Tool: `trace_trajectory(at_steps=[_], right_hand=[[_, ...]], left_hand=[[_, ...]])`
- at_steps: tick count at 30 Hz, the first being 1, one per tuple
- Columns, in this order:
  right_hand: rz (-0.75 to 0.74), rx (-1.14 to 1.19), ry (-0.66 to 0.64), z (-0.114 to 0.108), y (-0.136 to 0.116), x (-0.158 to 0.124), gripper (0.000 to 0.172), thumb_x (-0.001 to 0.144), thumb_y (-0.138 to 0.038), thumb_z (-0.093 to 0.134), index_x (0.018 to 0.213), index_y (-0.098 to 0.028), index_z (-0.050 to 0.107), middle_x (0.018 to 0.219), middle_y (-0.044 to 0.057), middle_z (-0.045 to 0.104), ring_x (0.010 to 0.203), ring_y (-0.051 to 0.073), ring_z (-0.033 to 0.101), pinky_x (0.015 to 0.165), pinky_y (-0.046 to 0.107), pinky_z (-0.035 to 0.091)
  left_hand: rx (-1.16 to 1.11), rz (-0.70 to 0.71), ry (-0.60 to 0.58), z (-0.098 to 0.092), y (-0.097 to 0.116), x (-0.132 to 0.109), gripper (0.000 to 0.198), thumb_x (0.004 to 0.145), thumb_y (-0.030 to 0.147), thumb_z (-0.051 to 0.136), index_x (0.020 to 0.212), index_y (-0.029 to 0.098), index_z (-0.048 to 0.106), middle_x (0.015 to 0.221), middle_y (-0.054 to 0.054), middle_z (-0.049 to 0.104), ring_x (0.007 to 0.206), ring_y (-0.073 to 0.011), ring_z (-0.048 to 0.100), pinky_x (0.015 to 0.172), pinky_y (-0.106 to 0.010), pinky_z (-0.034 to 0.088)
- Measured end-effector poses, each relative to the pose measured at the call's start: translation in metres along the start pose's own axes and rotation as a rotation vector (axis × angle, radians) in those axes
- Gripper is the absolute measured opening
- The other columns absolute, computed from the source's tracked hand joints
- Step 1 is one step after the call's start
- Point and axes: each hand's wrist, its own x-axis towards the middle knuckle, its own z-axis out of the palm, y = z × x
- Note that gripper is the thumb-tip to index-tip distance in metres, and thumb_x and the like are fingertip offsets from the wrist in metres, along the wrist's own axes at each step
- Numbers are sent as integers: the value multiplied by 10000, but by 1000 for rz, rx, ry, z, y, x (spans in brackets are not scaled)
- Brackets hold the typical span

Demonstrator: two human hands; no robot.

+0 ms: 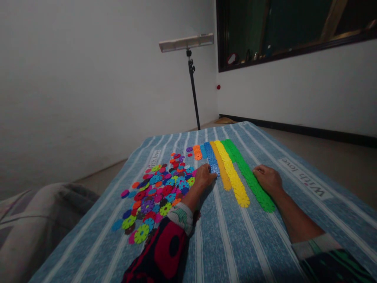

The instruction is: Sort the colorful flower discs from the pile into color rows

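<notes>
My left hand [205, 176] is at the near end of a row of dark blue notched plastic discs [212, 159], its fingers curled and its thumb on the last blue disc. My right hand [268, 179] rests loosely closed against the right side of the long green disc row [242, 169]; whether anything is inside it is hidden. Between the hands run a yellow row [232, 175] and an orange-yellow row [220, 167] of overlapping discs. Left of my left hand lies a loose pile of mixed-colour flower-shaped discs [159, 192].
A short orange row [197, 152], a light blue row [203, 151] and a purple disc [189, 149] lie farther back. Everything rests on a blue striped cloth [118, 251]. Behind stands a lamp on a pole [193, 86]. Grey fabric [50, 220] is at the left.
</notes>
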Motion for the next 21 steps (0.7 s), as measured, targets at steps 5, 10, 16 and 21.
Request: trace_trajectory(at_steps=[5,10,16,21], right_hand=[[24,-12,-14,-1,-1,0,279,798,-403,503,820,-268,746,799,10,738,762,192,644,602,269,403],[41,-6,-56,-4,-3,-2,332,792,-447,470,844,-263,742,813,20,737,758,205,651,608,282,420],[66,-14,-149,-5,10,-1,437,744,-541,427,875,-257,732,894,61,736,809,275,658,647,354,458],[130,-26,-171,0,22,6,419,705,-601,456,843,-319,733,907,75,734,806,309,652,652,398,468]], left_hand=[[5,1,-28,-4,4,-3,245,761,268,681,976,153,673,970,-76,720,886,-199,646,717,-269,429],[23,-1,-18,-2,4,-5,258,761,270,670,992,155,675,991,-81,719,897,-208,654,719,-273,448],[-4,-1,-44,3,3,-15,310,776,281,653,1050,138,681,1078,-125,714,977,-244,657,786,-302,487],[-15,15,-33,-1,-7,-25,345,817,320,625,1102,133,681,1126,-149,702,1039,-255,648,844,-313,494]])
